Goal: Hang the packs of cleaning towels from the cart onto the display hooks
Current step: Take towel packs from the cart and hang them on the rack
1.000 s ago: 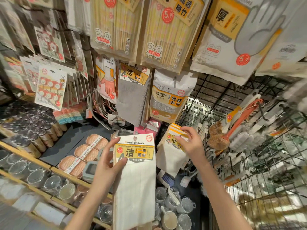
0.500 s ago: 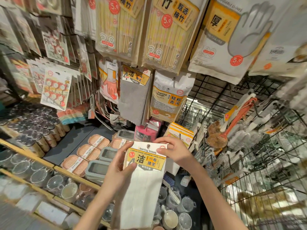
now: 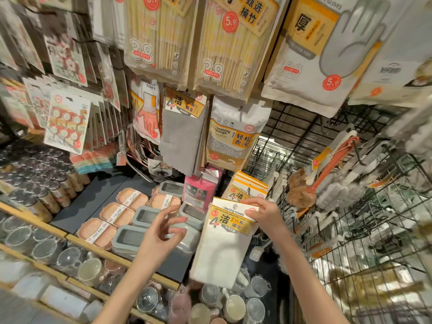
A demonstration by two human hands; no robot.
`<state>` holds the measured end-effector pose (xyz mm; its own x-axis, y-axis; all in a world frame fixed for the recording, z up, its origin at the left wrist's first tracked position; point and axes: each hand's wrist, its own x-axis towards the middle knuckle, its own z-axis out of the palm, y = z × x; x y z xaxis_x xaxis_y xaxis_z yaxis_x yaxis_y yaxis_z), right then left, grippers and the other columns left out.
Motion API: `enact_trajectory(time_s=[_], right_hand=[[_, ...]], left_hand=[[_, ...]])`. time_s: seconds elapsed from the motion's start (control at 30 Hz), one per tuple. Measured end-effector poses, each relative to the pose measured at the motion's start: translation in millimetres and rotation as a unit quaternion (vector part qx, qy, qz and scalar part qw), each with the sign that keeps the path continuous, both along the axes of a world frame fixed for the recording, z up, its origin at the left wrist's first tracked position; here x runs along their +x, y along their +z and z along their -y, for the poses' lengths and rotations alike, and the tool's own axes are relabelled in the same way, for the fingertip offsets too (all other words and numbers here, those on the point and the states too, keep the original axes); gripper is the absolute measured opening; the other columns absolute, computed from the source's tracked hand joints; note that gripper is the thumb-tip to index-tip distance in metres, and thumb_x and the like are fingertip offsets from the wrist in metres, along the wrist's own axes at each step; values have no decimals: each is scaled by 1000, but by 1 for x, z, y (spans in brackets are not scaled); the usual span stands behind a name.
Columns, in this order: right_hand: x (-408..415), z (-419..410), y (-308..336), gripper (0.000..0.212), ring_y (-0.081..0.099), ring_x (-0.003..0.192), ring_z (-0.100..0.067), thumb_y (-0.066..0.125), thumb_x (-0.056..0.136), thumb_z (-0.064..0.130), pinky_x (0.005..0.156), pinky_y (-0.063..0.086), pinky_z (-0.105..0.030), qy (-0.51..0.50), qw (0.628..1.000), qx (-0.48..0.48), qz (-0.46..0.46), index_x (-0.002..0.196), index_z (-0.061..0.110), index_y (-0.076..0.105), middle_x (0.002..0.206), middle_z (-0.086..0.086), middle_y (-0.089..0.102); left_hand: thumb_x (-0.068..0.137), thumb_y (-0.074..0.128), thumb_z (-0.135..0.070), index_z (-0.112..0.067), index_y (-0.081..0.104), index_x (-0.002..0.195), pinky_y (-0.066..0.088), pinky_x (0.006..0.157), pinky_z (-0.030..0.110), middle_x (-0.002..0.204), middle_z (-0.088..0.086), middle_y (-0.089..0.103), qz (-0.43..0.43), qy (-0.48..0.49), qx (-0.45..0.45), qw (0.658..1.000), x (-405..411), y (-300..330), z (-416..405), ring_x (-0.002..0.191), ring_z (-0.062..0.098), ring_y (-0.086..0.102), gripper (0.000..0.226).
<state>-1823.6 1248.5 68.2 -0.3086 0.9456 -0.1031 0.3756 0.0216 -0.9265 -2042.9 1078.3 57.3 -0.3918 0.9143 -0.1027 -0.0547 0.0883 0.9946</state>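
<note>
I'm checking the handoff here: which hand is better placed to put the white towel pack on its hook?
The right hand: it pinches the white towel pack by its header, just below the hung towel packs. The left hand is open, off the pack.

I count two hands in front of me, my left hand and my right hand, and one white pack of cleaning towels in the right. Four tan soap dishes lie on the dark shelf, beside three grey boxes. Overhead hang two chopstick packs, one grey towel pack and one sponge pack.
</note>
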Motion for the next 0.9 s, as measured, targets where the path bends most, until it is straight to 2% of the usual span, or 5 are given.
enact_trajectory(time_s=[0.17,0.47,0.63,0.77,0.9], right_hand=[[15,-39,-19,27,61,89,-23,63,78,-8,82,49,-36,-44,997,31,56,87,17,70,94,-3,66],[13,-74,-42,24,59,93,-18,63,78,-8,82,47,-32,-81,992,42,84,95,6,72,100,-5,65],[21,-79,-52,21,57,95,-15,62,83,-1,70,42,-23,-111,987,37,108,98,10,70,102,-1,64],[19,-82,-56,15,58,91,-21,65,82,0,75,48,-33,-134,987,38,86,94,8,67,95,-6,63],[8,-85,-59,15,52,83,-19,68,78,4,63,37,-24,-155,980,72,99,90,9,61,87,-3,56]], left_hand=[[85,67,2,-23,64,110,50,74,11,99,3,73,-40,-1,-4,999,-7,-6,-2,84,20,65,36],[84,68,0,-23,66,106,49,75,7,93,-4,74,-72,32,-18,997,-26,-15,-5,85,3,67,32],[83,68,2,-23,65,105,49,76,7,93,-2,73,-78,36,-18,996,-25,-15,-8,86,4,67,33],[84,67,2,-22,64,106,49,74,7,97,0,71,-71,33,-22,997,-22,-14,-12,89,7,67,32],[85,65,3,-19,64,108,50,73,8,99,3,71,-59,28,-20,998,-21,-13,-12,90,14,65,32]])
